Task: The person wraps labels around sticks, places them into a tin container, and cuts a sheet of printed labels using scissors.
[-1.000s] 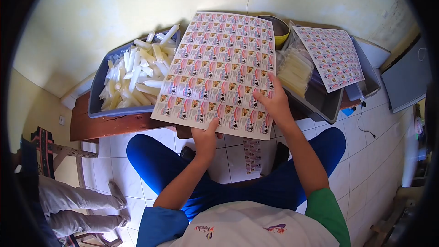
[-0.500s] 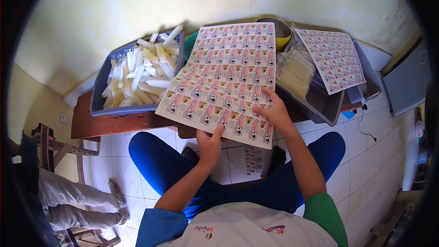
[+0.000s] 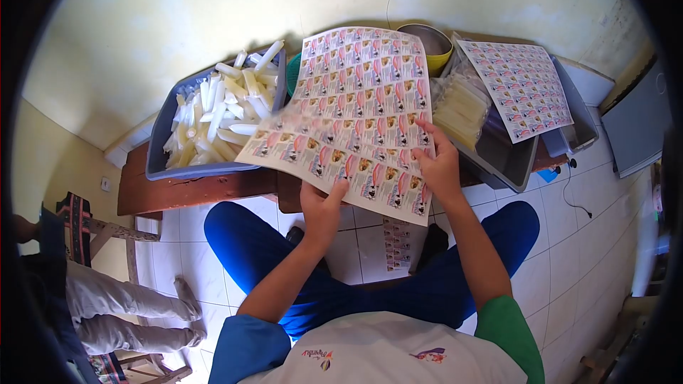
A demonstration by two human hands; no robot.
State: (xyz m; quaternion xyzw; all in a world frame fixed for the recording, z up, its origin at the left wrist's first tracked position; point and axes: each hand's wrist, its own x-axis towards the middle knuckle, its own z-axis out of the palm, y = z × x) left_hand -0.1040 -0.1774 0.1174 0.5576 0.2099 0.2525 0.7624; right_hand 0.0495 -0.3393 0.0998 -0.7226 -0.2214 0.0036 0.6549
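Note:
Printed label sheets (image 3: 366, 71) spread in front of me, with repeated small pink, blue and yellow labels. One lies at an angle over the other, and its left part is blurred. My left hand (image 3: 321, 212) is closed on the near edge of the upper sheet, thumb on top and fingers hidden underneath. At the right edge, my right hand (image 3: 440, 165) grips the sheets between thumb and fingers. Behind them to the left, a grey tub (image 3: 206, 173) holds many pale, tube-shaped plastic packets (image 3: 217, 110).
To the right, another grey tub (image 3: 523, 171) holds packets (image 3: 459, 110), with a label sheet (image 3: 519, 89) across it. Behind is a yellow bucket (image 3: 437, 64). The tubs stand on a wooden bench (image 3: 199, 188). A label strip (image 3: 397, 245) lies below. Another person's legs (image 3: 131, 302) are at left.
The upper label sheet has swung slightly, its left part now blurred and lifted. Both hands keep their hold and have shifted slightly within the view.

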